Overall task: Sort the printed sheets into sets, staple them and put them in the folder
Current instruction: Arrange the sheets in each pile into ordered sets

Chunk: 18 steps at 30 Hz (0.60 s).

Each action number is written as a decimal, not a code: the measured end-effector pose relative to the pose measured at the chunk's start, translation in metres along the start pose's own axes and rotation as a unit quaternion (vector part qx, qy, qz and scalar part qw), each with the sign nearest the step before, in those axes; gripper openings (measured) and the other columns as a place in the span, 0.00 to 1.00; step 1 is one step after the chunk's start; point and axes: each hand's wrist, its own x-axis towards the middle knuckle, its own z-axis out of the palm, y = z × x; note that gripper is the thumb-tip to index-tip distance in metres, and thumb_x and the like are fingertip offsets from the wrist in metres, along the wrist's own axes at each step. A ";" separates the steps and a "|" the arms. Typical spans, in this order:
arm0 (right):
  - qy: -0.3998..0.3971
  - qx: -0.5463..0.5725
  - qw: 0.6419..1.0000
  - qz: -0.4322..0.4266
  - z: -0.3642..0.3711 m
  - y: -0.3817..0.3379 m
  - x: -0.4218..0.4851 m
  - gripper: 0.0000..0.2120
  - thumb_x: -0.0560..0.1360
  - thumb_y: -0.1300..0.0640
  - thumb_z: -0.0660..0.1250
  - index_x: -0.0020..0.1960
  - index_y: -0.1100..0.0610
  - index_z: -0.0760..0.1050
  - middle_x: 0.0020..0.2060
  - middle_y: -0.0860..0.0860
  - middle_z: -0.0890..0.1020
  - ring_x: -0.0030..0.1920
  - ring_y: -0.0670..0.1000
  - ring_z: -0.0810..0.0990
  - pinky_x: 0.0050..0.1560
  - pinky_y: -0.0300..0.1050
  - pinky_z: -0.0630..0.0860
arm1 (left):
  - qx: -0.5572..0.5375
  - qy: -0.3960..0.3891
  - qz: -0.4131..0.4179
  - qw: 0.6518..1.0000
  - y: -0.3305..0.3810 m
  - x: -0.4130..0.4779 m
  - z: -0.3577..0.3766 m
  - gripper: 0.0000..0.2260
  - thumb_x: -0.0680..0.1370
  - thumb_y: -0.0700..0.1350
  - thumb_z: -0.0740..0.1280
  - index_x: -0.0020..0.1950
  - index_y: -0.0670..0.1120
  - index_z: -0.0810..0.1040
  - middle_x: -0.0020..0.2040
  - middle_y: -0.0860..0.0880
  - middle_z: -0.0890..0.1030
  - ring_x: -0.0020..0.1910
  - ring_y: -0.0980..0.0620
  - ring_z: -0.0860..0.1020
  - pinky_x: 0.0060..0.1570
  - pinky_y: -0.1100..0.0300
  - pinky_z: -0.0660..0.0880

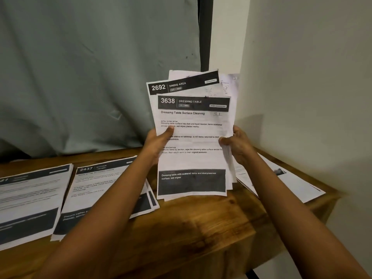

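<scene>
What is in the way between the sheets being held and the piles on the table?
Nothing separate. The left hand and right hand grip the held sheets over the table; only the person's own left forearm crosses the 2437 pile. No folder shows.

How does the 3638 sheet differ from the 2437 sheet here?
The 3638 sheet is held upright at the front of a fanned stack, gripped by the left hand and right hand; the 2437 sheet lies flat on the table, topping a pile. 3638 is headed Dressing Table, 2437 Kitchen. Both share a dark header band and dark bottom block.
</scene>
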 end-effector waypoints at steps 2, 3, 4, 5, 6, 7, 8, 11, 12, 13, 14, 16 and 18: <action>0.015 -0.008 1.000 -0.014 0.007 -0.004 -0.002 0.19 0.73 0.73 0.65 0.61 0.59 0.73 0.52 0.52 0.82 0.52 0.55 0.81 0.53 0.50 0.79 | 0.015 -0.005 0.024 1.000 0.005 0.002 0.002 0.13 0.79 0.41 0.66 0.63 0.40 0.74 0.56 0.42 0.81 0.50 0.45 0.82 0.44 0.50 0.82; 0.023 -0.007 0.999 -0.028 0.012 -0.006 -0.004 0.16 0.74 0.72 0.63 0.59 0.59 0.73 0.50 0.50 0.82 0.50 0.53 0.81 0.48 0.46 0.80 | 0.021 -0.001 0.038 0.999 0.008 0.002 0.004 0.13 0.79 0.41 0.66 0.62 0.40 0.75 0.57 0.42 0.81 0.50 0.45 0.82 0.46 0.48 0.81; 0.031 -0.002 0.999 -0.043 0.018 -0.009 -0.005 0.15 0.75 0.71 0.61 0.58 0.58 0.72 0.48 0.49 0.81 0.48 0.51 0.81 0.44 0.43 0.80 | 0.030 0.008 0.055 0.998 0.011 0.003 0.007 0.13 0.78 0.42 0.66 0.61 0.41 0.75 0.57 0.42 0.81 0.50 0.44 0.82 0.48 0.46 0.80; 0.042 0.002 0.997 -0.060 0.024 -0.011 -0.007 0.14 0.76 0.70 0.59 0.58 0.57 0.72 0.48 0.49 0.81 0.47 0.49 0.80 0.42 0.41 0.79 | 0.044 0.019 0.074 0.996 0.014 0.004 0.009 0.12 0.78 0.44 0.67 0.60 0.42 0.76 0.57 0.42 0.82 0.51 0.44 0.82 0.50 0.45 0.80; 0.051 0.008 0.996 -0.078 0.029 -0.012 -0.007 0.13 0.77 0.69 0.58 0.59 0.57 0.71 0.49 0.49 0.80 0.47 0.48 0.80 0.42 0.40 0.79 | 0.063 0.028 0.093 0.993 0.016 0.005 0.010 0.12 0.78 0.46 0.68 0.59 0.44 0.76 0.57 0.43 0.82 0.51 0.45 0.82 0.51 0.45 0.80; 0.059 0.011 0.994 -0.095 0.033 -0.011 -0.008 0.12 0.78 0.68 0.57 0.59 0.57 0.70 0.50 0.49 0.80 0.47 0.47 0.80 0.44 0.41 0.79 | 0.089 0.036 0.112 0.989 0.017 0.005 0.011 0.12 0.77 0.48 0.68 0.59 0.46 0.75 0.57 0.45 0.82 0.53 0.45 0.82 0.53 0.45 0.79; 0.065 0.007 0.992 -0.105 0.036 -0.008 -0.007 0.12 0.79 0.67 0.57 0.60 0.57 0.69 0.51 0.49 0.79 0.48 0.46 0.79 0.47 0.41 0.79 | 0.119 0.043 0.127 0.984 0.016 0.005 0.011 0.14 0.77 0.50 0.68 0.60 0.47 0.73 0.59 0.47 0.81 0.55 0.47 0.81 0.55 0.47 0.78; 0.070 -0.033 0.992 -0.097 0.041 0.007 -0.010 0.15 0.80 0.62 0.59 0.66 0.57 0.63 0.56 0.50 0.76 0.53 0.49 0.77 0.52 0.43 0.76 | 0.173 0.077 0.137 0.972 0.007 0.002 0.005 0.24 0.77 0.50 0.68 0.68 0.45 0.63 0.60 0.50 0.78 0.56 0.52 0.78 0.57 0.56 0.75; 0.068 -0.049 0.992 -0.092 0.041 0.013 -0.011 0.17 0.80 0.60 0.60 0.67 0.57 0.62 0.58 0.50 0.74 0.55 0.51 0.75 0.54 0.44 0.74 | 0.169 0.088 0.133 0.973 0.004 0.001 0.003 0.27 0.77 0.50 0.68 0.70 0.45 0.59 0.59 0.51 0.77 0.56 0.53 0.77 0.56 0.57 0.74; 0.061 -0.064 0.992 -0.091 0.041 0.019 -0.012 0.18 0.80 0.60 0.60 0.68 0.58 0.60 0.59 0.50 0.73 0.57 0.51 0.74 0.54 0.44 0.73 | 0.160 0.096 0.127 0.974 0.000 -0.001 0.001 0.28 0.77 0.49 0.68 0.71 0.45 0.57 0.58 0.52 0.76 0.56 0.52 0.77 0.57 0.57 0.74; 0.052 -0.080 0.991 -0.091 0.040 0.024 -0.013 0.18 0.81 0.60 0.59 0.69 0.58 0.59 0.59 0.50 0.72 0.57 0.50 0.73 0.54 0.43 0.72 | 0.154 0.101 0.122 0.975 -0.004 0.000 -0.001 0.28 0.78 0.49 0.67 0.71 0.46 0.56 0.57 0.51 0.76 0.57 0.50 0.77 0.59 0.54 0.74; 0.030 -0.115 0.989 -0.090 0.040 0.032 -0.016 0.17 0.82 0.60 0.57 0.69 0.59 0.59 0.59 0.50 0.72 0.57 0.50 0.72 0.52 0.41 0.72 | 0.176 0.100 0.120 0.972 -0.014 -0.001 -0.005 0.26 0.79 0.47 0.65 0.71 0.45 0.54 0.61 0.48 0.76 0.61 0.47 0.76 0.62 0.51 0.73; 0.023 -0.158 0.983 -0.096 0.040 0.039 -0.016 0.15 0.82 0.61 0.55 0.67 0.60 0.60 0.58 0.52 0.72 0.57 0.52 0.74 0.52 0.43 0.75 | 0.230 0.093 0.109 0.963 -0.023 -0.001 -0.006 0.23 0.81 0.45 0.61 0.72 0.44 0.54 0.67 0.44 0.74 0.64 0.45 0.74 0.62 0.52 0.72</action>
